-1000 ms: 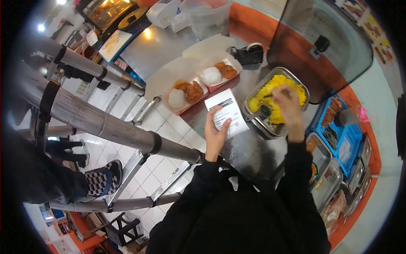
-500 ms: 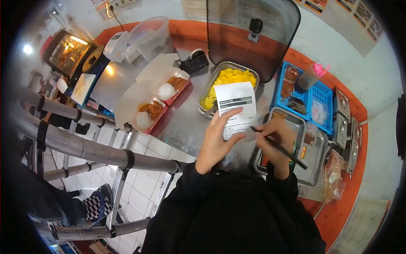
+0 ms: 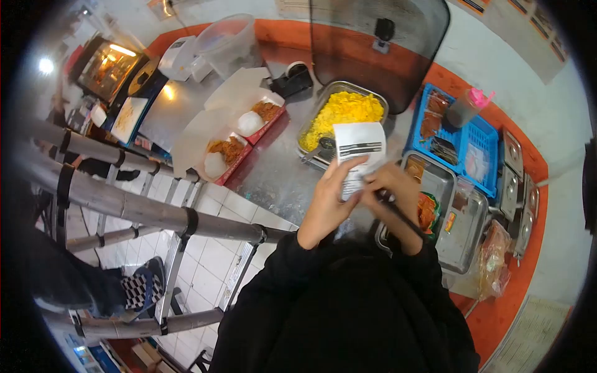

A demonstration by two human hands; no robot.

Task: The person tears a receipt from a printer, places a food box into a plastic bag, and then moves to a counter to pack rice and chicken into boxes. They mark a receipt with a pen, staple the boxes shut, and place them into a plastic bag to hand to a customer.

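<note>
A printed paper receipt is pinched between the fingers and thumb of my left hand, in front of my chest. My right hand, smeared by motion, grips a black pen and overlaps the receipt's right edge. Just beyond the paper stands a metal pan of yellow scrambled egg, with a spoon resting in it. Two open cardboard boxes to the left each hold a rice mound and fried chicken.
Blue baskets with packets and a pink-topped bottle stand at right, beside metal trays. A raised dark lid rises behind the pan. A tape dispenser sits near the boxes. Metal railings and another person's shoe are at left.
My right hand has shifted up and left over the receipt's edge with the pen, which now lies more along the wrist. The whole view has shifted slightly.
</note>
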